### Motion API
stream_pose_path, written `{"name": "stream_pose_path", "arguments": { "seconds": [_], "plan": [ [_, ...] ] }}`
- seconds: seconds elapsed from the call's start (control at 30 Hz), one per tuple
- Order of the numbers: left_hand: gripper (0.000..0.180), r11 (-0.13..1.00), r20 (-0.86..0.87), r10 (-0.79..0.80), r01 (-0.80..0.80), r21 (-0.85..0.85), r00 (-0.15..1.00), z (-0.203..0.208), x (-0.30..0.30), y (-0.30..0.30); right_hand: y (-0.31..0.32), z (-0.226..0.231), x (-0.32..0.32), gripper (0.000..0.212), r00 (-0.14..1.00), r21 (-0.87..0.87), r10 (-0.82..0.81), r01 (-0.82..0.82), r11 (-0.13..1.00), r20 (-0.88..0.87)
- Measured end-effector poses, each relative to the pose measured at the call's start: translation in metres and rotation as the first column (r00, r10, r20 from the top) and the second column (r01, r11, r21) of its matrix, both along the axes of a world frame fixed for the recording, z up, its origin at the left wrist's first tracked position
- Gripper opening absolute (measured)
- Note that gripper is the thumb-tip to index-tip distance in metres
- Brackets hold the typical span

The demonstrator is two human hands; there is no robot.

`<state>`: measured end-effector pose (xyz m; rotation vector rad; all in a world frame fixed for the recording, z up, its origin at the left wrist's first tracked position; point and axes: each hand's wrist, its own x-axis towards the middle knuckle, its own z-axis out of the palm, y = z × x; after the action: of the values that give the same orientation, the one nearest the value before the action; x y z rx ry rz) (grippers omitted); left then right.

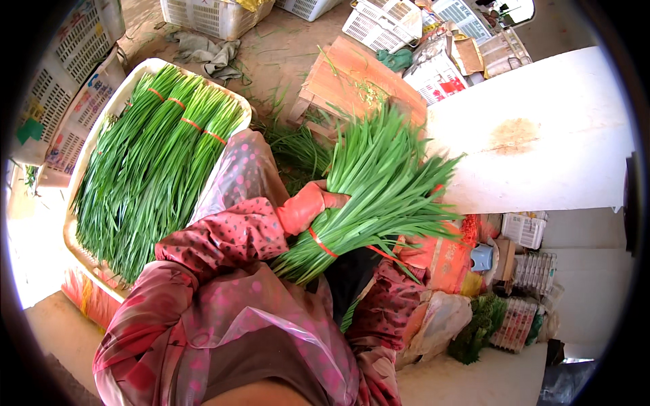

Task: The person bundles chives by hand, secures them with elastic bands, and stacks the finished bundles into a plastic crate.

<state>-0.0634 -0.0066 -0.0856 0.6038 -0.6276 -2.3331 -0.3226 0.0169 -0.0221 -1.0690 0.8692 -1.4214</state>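
Note:
A thick bunch of garlic chives (pixel 379 176) lies across my lap, its leaf tips fanned out to the upper right. My left hand (pixel 305 206), in a pink-red glove, is closed around the bunch. A red band (pixel 321 243) circles the bunch just below that hand. Red strips also show among the leaves on the right. My right sleeve (pixel 389 298) reaches up beneath the leaves, which hide the fingers of that hand. To my left, banded bunches of chives (pixel 149 169) lie side by side in a pale tray (pixel 70 227).
Loose chives (pixel 298 149) lie beside a low wooden bench (pixel 359 71) ahead. A white panel (pixel 542 135) stands on the right. White plastic crates (pixel 210 17) line the far floor, with others stacked at left. Orange sacks (pixel 443 264) and more crates are at right.

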Motion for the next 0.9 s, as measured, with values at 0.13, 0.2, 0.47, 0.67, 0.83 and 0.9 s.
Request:
{"name": "stream_pose_path", "arguments": {
  "seconds": [0.13, 0.2, 0.47, 0.67, 0.83, 0.9],
  "plan": [
    [0.04, 0.971, 0.205, 0.211, -0.18, -0.157, 0.956, 0.011, 0.008, 0.01, 0.012, 0.017, 0.054, 0.073, 0.814, 0.032, -0.263, 0.326, 0.945, -0.518],
    [0.041, 0.95, 0.154, 0.229, -0.186, -0.252, 0.961, 0.004, 0.005, 0.018, 0.004, 0.014, 0.092, 0.066, 0.71, 0.029, -0.336, 0.448, 0.894, -0.619],
    [0.028, 0.962, 0.04, 0.248, -0.251, 0.111, 0.968, -0.002, 0.037, 0.015, -0.004, -0.01, 0.099, 0.048, 0.85, 0.08, -0.497, 0.515, 0.853, -0.176],
    [0.032, 0.968, 0.074, 0.241, -0.245, 0.054, 0.968, -0.019, 0.037, 0.02, 0.011, -0.02, 0.091, 0.047, 0.789, 0.207, -0.612, 0.61, 0.765, -0.063],
    [0.06, 0.896, 0.175, 0.213, -0.121, -0.427, 0.961, -0.013, 0.04, 0.021, 0.012, -0.009, 0.097, 0.044, 0.806, 0.176, -0.585, 0.591, 0.788, -0.088],
    [0.071, 0.824, 0.235, 0.155, 0.006, -0.566, 0.96, -0.024, 0.042, 0.027, 0.006, -0.002, 0.105, 0.045, 0.833, 0.147, -0.53, 0.551, 0.822, -0.157]
  ]
}}
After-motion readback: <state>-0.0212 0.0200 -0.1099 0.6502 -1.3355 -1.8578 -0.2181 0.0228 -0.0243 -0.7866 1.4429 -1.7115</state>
